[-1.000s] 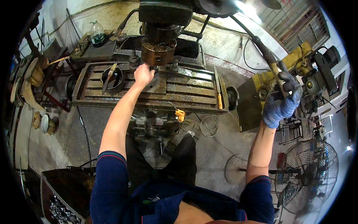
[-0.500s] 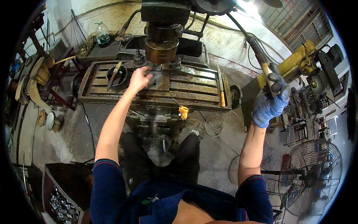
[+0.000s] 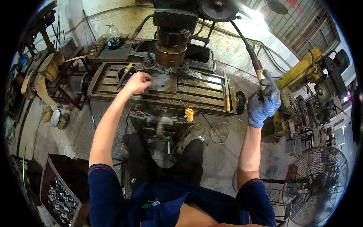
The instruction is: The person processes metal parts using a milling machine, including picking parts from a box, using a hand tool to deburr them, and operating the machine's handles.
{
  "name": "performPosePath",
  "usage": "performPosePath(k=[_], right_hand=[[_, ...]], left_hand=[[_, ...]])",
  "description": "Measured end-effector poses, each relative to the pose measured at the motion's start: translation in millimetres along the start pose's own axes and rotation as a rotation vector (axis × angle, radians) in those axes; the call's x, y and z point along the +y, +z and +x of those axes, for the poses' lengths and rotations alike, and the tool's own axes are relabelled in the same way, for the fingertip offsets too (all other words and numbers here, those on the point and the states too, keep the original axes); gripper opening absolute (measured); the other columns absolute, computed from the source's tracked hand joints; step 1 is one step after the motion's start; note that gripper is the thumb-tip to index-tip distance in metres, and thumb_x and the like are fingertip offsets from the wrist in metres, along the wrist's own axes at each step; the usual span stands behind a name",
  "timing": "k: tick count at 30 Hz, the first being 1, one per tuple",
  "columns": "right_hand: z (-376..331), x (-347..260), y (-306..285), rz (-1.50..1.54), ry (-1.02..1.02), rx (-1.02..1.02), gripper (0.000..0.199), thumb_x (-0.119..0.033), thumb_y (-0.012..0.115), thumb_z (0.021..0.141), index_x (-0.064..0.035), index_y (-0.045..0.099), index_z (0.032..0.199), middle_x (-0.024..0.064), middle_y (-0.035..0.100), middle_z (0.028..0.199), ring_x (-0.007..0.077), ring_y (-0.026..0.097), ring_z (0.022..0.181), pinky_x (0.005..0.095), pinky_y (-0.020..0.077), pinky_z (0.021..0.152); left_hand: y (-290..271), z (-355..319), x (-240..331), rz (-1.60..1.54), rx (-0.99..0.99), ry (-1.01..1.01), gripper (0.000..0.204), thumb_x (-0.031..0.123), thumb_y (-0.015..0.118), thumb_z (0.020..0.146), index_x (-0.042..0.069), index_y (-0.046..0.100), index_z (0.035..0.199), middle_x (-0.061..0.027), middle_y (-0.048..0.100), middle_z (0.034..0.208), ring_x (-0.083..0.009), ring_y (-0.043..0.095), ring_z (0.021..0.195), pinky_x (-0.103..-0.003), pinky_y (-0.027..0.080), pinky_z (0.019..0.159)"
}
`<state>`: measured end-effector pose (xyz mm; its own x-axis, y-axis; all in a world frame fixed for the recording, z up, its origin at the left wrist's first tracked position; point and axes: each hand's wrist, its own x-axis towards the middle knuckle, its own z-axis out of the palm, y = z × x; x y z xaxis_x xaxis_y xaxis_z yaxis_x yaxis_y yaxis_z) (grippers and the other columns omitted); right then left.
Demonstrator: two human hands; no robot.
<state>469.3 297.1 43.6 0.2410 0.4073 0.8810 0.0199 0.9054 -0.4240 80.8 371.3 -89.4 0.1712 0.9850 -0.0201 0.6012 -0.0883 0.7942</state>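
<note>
My bare left hand hovers over the left part of a slotted machine table. Its fingers are curled together; whatever they pinch, if anything, is too small to make out. Beside it and partly behind it is a dark bowl with a flat wooden-handled tool lying across it. To the right of the hand, a grey plate lies under the machine's round spindle head. My right hand, in a blue-grey glove, is closed round the end of a long machine lever.
A yellow-handled file lies along the table's right end. A yellow fitting sticks out at the front edge. A bin of metal parts stands lower left, a large fan lower right. Coiled cable lies on the floor.
My left hand has moved left, from beneath the spindle head toward the bowl, its fingers now more curled. My right hand and the lever have swung a little to the left. The view has shifted slightly.
</note>
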Motion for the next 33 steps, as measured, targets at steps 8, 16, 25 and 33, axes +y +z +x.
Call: performPosePath(k=[8, 16, 25, 33], right_hand=[[-10, 2, 7, 0.010, -0.034, 0.074, 0.041, -0.031, 0.057, 0.083, -0.0046, 0.043, 0.055, 0.0071, 0.050, 0.062, 0.0281, 0.056, 0.088, 0.0515, 0.0343, 0.094], [-17, 12, -2, 0.018, -0.008, 0.061, 0.043, -0.033, 0.057, 0.083, -0.0031, 0.045, 0.055, 0.0126, 0.055, 0.068, 0.0321, 0.055, 0.093, 0.0490, 0.0340, 0.092], [-6, 8, -3, -0.193, 0.120, 0.128, 0.020, -0.018, 0.052, 0.080, 0.0006, 0.060, 0.078, 0.0036, 0.056, 0.076, 0.0112, 0.046, 0.068, 0.0257, 0.0343, 0.060], [13, 17, -29, -0.028, -0.221, -0.123, 0.021, -0.003, 0.043, 0.082, 0.0053, 0.060, 0.091, 0.0186, 0.061, 0.101, 0.0280, 0.057, 0.097, 0.0385, 0.0417, 0.088]], left_hand=[[-47, -16, 21, 0.147, -0.004, 0.014, 0.027, 0.009, 0.059, 0.075, -0.004, 0.060, 0.099, -0.0105, 0.062, 0.061, -0.0147, 0.058, 0.045, -0.028, 0.047, 0.045], [-114, -51, 53, 0.467, 0.037, 0.089, 0.030, 0.010, 0.061, 0.071, -0.004, 0.059, 0.098, -0.0124, 0.059, 0.060, -0.0163, 0.057, 0.050, -0.030, 0.045, 0.049], [-199, -256, 86, 0.697, 0.166, -0.091, 0.033, 0.009, 0.061, 0.071, -0.001, 0.058, 0.102, -0.0169, 0.059, 0.070, -0.0264, 0.057, 0.065, -0.035, 0.044, 0.060], [-190, -455, 48, 0.382, 0.420, -0.611, 0.031, 0.011, 0.062, 0.076, -0.001, 0.057, 0.105, -0.0094, 0.060, 0.071, -0.0162, 0.054, 0.063, -0.030, 0.043, 0.060]])
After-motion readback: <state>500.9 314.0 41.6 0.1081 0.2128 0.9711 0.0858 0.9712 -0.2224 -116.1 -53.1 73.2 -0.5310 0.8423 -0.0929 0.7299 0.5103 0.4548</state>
